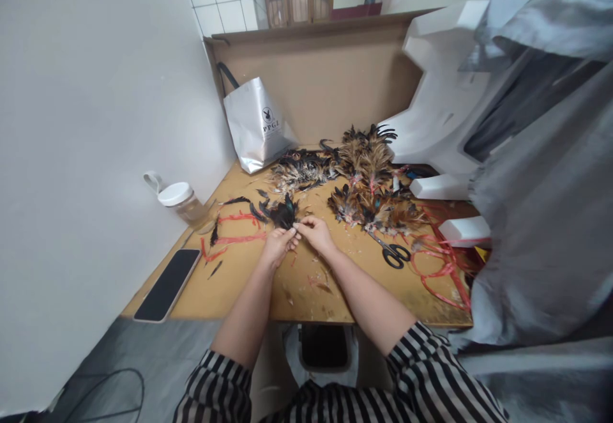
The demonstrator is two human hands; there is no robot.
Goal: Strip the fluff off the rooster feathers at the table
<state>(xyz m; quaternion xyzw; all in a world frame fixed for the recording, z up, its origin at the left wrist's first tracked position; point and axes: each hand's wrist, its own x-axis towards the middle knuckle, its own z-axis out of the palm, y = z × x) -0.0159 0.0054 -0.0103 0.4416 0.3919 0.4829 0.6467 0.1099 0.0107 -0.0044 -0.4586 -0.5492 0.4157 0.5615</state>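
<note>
1. Phone (167,284) lies flat, screen dark, at the left front part of the worktop (213,289).
2. Clear jar (189,211) with a white lid (175,193) stands behind the phone, near the pale wall at the left.
3. Red strips (239,239) lie flat to the left of the hands, with loose dark feathers among them.
4. Silver bag (253,123) stands tilted at the left rear, in front of the brown panel (330,84). A dark handle rises behind it.
5. Left hand (278,246): fingers closed in a pinch on the base of the bunch of dark feathers.
6. Bunch of dark feathers (284,213): located at the centre of the work area, tips pointing away from the person, base at the fingertips.
7. Pile of mixed feathers (306,170) lies behind the bunch, to the right of the bag.
8. Right hand (313,231): thumb and forefinger closed together at the same base, beside the left fingertips. What sits between them is too small to tell.
9. Brown feathers lie in two groups: a rear group (366,158) and a front group (376,209).
10. Scissors (389,249) lie just in front of the front group, black handles toward the right.
11. Red ribbon (453,266) lies in loose loops at the right, beside a white frame (440,103) and grey cloth (550,218).
</note>
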